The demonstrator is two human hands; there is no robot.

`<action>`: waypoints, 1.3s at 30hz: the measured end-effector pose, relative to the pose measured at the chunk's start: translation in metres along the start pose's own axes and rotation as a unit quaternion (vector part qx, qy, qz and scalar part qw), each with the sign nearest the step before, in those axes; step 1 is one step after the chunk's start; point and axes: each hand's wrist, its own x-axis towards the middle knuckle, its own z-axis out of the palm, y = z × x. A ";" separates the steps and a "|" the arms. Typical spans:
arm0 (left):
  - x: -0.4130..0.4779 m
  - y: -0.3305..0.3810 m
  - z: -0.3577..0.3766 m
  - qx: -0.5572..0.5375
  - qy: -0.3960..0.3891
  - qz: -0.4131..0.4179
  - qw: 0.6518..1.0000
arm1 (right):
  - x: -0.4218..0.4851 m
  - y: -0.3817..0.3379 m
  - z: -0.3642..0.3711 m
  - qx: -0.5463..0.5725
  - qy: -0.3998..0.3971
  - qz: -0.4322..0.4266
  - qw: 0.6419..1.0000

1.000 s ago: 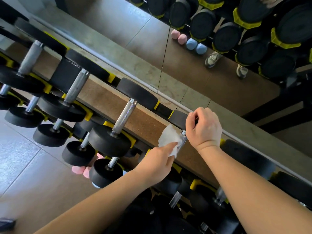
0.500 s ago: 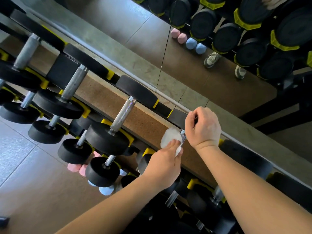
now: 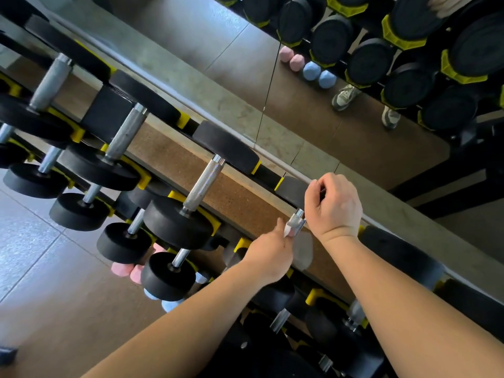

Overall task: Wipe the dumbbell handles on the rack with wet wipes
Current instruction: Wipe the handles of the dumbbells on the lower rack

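My right hand (image 3: 334,208) grips the far end of the handle (image 3: 297,221) to steady it; my left hand (image 3: 268,255) pinches the wipe (image 3: 286,231) round the near part for rubbing.

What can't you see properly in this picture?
Head view:
- wet wipe: mostly hidden inside the left grip; only a white sliver shows.
- dumbbell handle: its lower part is covered by the left grip.
- What the right grip clutches: hidden behind its own knuckles.
- Mirrored person: cut off by the top edge; just shoes show.
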 end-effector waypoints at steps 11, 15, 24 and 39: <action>-0.019 -0.027 -0.039 -0.027 0.116 -0.021 0.993 | -0.001 -0.002 -0.002 0.003 0.001 -0.002 1.000; 0.005 -0.021 -0.027 -0.059 0.081 -0.036 0.994 | -0.001 -0.004 -0.002 -0.003 -0.004 0.007 1.000; -0.011 -0.024 -0.026 0.014 -0.039 0.065 0.997 | 0.000 -0.005 -0.002 -0.001 0.000 0.006 1.000; 0.022 0.005 -0.013 -0.175 0.023 0.041 0.983 | 0.000 -0.002 0.002 -0.016 0.008 0.014 1.000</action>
